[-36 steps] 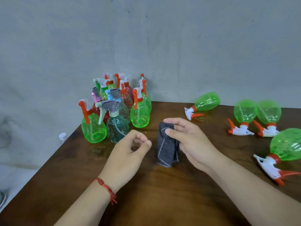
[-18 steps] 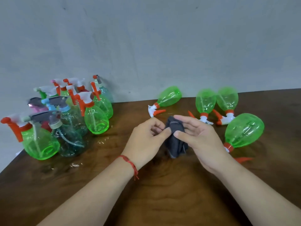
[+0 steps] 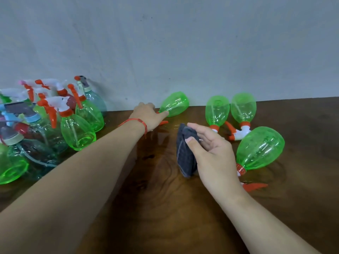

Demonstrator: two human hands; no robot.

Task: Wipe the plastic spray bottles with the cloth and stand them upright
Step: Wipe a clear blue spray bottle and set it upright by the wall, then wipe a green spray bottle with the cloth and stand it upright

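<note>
My right hand (image 3: 211, 153) holds a folded dark grey cloth (image 3: 185, 154) just above the wooden table (image 3: 165, 208), thumb on top. My left hand (image 3: 148, 114) reaches far back and closes round the neck of a green spray bottle (image 3: 175, 103) lying on its side by the wall; its head is hidden under the hand. Two green bottles (image 3: 217, 110) (image 3: 243, 108) lie side by side at the back right. A bigger green bottle (image 3: 260, 148) lies just right of my right hand. Several bottles stand upright in a cluster (image 3: 77, 129) at the left.
A grey wall (image 3: 165, 43) runs along the table's far edge. The upright cluster holds green, teal and red bottles with orange, white, blue and grey trigger heads. Bare wood lies in front of my arms.
My left hand left the cloth and stretched back to the lying green bottle by the wall. My right hand kept the cloth. The view shifted right and nearer.
</note>
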